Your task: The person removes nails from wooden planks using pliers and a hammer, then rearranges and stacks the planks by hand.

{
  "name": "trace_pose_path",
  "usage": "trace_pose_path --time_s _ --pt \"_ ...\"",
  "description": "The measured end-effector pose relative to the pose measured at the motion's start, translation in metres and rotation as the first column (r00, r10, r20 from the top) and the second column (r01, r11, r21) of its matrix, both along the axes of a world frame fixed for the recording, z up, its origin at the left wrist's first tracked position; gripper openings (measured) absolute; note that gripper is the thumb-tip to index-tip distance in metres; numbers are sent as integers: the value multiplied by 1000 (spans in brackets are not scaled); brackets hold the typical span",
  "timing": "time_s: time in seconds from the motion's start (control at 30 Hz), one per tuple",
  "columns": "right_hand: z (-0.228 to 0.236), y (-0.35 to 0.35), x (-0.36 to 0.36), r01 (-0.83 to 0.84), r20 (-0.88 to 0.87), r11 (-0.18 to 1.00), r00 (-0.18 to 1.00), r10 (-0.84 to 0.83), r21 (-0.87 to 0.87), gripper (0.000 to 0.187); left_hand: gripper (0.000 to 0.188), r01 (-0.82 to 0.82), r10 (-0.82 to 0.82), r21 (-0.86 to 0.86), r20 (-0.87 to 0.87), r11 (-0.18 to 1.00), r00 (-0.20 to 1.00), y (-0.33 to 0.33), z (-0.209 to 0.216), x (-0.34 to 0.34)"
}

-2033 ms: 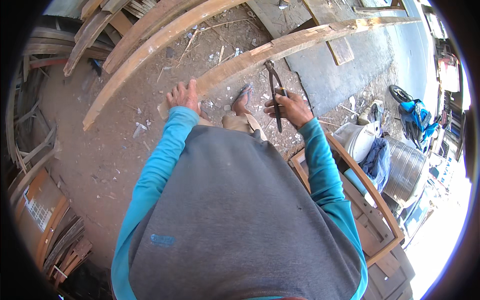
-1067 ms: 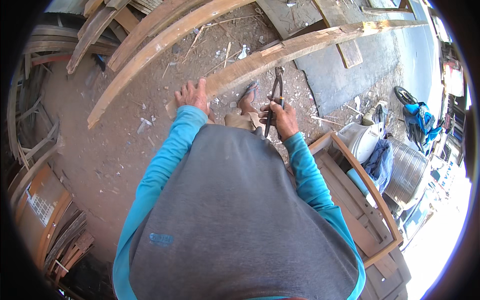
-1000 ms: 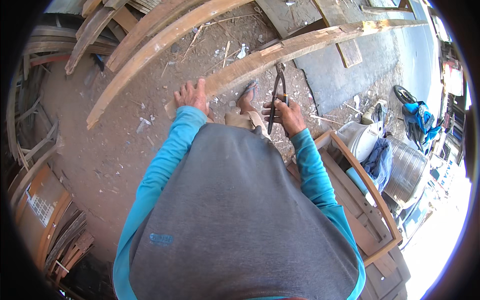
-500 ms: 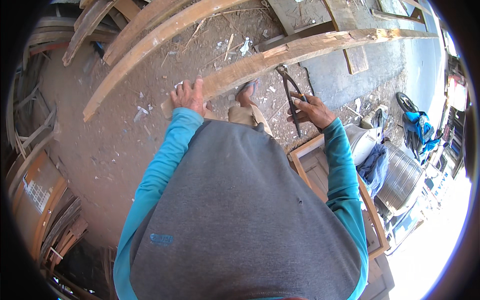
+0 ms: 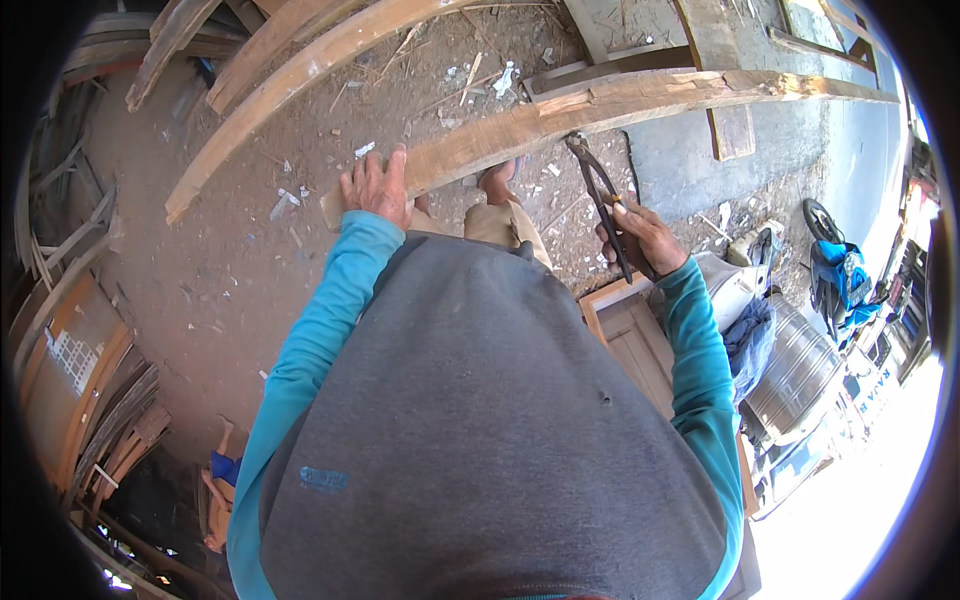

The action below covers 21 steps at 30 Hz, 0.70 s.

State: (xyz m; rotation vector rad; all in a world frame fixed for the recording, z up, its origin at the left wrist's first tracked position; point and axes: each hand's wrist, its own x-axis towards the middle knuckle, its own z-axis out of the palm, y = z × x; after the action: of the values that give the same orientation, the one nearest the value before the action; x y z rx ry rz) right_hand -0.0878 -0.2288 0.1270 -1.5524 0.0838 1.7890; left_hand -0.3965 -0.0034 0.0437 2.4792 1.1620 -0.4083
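A long wooden plank (image 5: 470, 148) with a splintered upper edge runs across in front of me. My left hand (image 5: 376, 188) rests over its left end, fingers wrapped onto the wood. In my right hand (image 5: 642, 240) is a pair of dark long-handled pincers (image 5: 598, 183), the fingers closed about the handles. The head of the pincers is at the plank's near edge, right of its middle; whether the jaws grip anything is too small to tell.
Curved timbers (image 5: 290, 85) lie at the upper left. A wooden panelled frame (image 5: 632, 335), a metal drum (image 5: 797, 370) and a blue motorbike (image 5: 838, 270) stand to the right. Scraps litter the dirt floor (image 5: 215, 300). Another person (image 5: 222, 485) is at the lower left.
My right hand has shifted slightly right and down with the pincers. The plank sits a little further right in view. Another person has come into sight at the lower left.
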Motion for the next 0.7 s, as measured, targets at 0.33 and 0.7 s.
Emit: trace_pose_path --time_s 0.33,0.7 --pt "-57 18 -145 450 98 893 887 -450 22 28 76 8 -10 -29 -89 1000 996 1 13 9" --pt "-34 36 -117 288 342 953 889 -303 94 41 76 -16 -7 -158 -148 987 989 36 8 7"
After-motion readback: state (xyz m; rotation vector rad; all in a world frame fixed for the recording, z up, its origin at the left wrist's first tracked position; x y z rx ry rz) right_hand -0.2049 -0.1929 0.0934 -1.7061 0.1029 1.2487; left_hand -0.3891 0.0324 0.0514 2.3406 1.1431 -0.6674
